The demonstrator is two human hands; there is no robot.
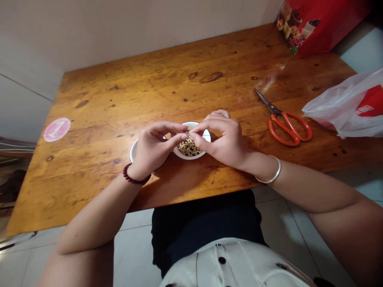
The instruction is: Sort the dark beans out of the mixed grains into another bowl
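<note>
A small white bowl (206,137) of mixed tan and dark beans (189,148) sits on the wooden table (167,87), near its front edge. My left hand (154,145) and my right hand (223,139) meet just above the bowl, fingertips pinched together. Whatever they pinch is too small to make out. A second white dish (133,150) lies to the left of the bowl, mostly hidden under my left hand. A dark red bead bracelet circles my left wrist, and a silver bangle my right.
Orange-handled scissors (285,122) lie to the right of the bowl. A white and red plastic bag (350,105) rests at the right edge. A red box (314,24) stands at the far right corner. A pink round "1" sticker (56,129) marks the table's left side.
</note>
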